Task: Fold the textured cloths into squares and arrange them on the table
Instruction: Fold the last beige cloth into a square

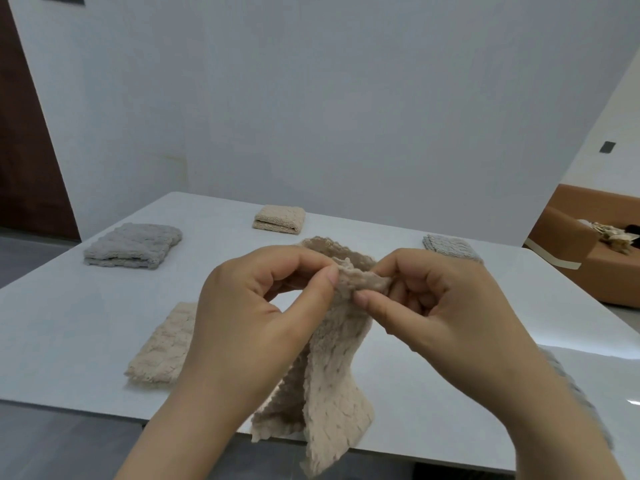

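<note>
Fingers (332, 273) of both hands pinch the beige nubbly cloth's (332, 382) top edge mid-frame, likely aligning corners to fold above the white counter (86, 317).

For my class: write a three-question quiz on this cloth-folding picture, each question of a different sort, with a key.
1. True or false: the hanging beige textured cloth lies flat on the white table.
2. The left hand and the right hand each: A) rest on the table; B) pinch the cloth's top edge; C) hold nothing.
3. Fill in: the folded textured cloth at the table's far left is ____ in colour.
Key: 1 false; 2 B; 3 grey.
</note>
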Motion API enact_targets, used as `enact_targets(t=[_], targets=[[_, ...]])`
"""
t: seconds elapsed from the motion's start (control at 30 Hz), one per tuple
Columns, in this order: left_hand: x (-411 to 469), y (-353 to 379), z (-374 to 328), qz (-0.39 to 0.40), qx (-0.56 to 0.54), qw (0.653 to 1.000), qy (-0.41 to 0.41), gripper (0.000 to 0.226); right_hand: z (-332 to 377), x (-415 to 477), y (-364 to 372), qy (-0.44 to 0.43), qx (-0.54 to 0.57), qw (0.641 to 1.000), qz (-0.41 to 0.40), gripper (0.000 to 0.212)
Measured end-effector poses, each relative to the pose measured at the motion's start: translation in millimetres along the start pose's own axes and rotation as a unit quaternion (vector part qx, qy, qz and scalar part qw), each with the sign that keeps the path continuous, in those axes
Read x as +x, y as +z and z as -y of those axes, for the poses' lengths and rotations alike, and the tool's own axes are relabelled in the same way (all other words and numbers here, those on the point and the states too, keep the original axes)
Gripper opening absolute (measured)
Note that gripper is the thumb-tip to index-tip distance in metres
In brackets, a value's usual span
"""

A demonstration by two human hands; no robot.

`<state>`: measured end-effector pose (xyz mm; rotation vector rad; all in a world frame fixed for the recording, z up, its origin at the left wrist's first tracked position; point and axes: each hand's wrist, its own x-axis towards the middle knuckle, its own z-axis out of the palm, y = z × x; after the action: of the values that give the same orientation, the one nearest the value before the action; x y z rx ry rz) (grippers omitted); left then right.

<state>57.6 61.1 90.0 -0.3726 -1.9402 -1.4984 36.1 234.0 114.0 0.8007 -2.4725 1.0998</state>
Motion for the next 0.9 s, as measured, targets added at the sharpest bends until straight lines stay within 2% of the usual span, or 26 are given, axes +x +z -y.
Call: enact_targets(t=[0.17,0.3,0.43,0.57,0.7,0.9], targets=[[7,-7,3,-0.031,0.002,1.000,-0.003,0.018,-5,0,-10,0.022,-0.036,0.999,0.000,0.017],[12,-11,8,-0.046,-0.007,0.999,-0.018,0.011,-12,0,-17,0.032,-0.075,0.997,-0.010,0.017],[17,-18,14,-0.071,-0.002,0.997,-0.028,0.017,-17,0,-25,0.040,-0.112,0.992,-0.029,0.018],[19,-21,21,-0.080,0.003,0.996,-0.031,0.014,-17,0,-28,0.028,-0.127,0.990,-0.052,0.015],[19,-19,23,-0.090,0.013,0.995,-0.032,0.013,-17,1,-27,0.027,-0.070,0.994,-0.074,0.006],[20,-17,26,-0.098,0.023,0.995,-0.028,0.013,-15,-1,-28,0.039,0.028,0.993,-0.110,0.015]])
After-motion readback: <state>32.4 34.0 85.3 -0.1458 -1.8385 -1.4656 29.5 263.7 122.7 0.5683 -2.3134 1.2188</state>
